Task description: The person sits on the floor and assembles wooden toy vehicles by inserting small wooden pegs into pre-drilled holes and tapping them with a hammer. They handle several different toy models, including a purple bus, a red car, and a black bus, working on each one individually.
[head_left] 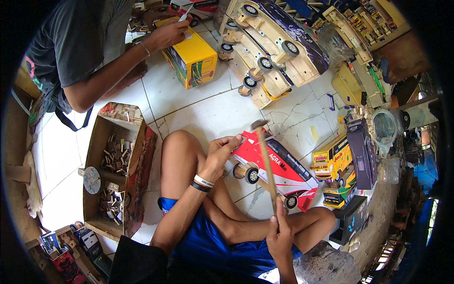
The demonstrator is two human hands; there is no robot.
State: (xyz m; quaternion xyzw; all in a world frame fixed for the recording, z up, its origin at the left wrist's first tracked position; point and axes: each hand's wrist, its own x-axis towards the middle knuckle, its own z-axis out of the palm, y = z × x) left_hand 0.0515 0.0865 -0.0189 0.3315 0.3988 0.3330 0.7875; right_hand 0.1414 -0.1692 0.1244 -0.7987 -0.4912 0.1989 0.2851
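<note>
- Work surface: a white tiled floor (189,105), cracked at upper centre, serving as the bench.
- Lower right of centre: the right hand (280,234) is wrapped around the lower handle of a hammer (266,165), likely for leverage; the head stands above the toy's upper end.
- Centre right: a red-and-white wooden toy bus (286,173) lies side panel up beside the folded legs, presumably for easy reach.
- Centre: the left hand (221,152) meets the bus's upper left end, apparently steadying it. Whether the fingertips pinch the edge or a small part cannot be told.
- Left: an open wooden crate (145,173) keeps small wood offcuts (117,154) together.
- Upper left: a co-worker's hand (172,34) rests over a yellow toy body (197,54).
- Upper centre: wheeled wooden chassis (272,49) lie with undersides exposed.
</note>
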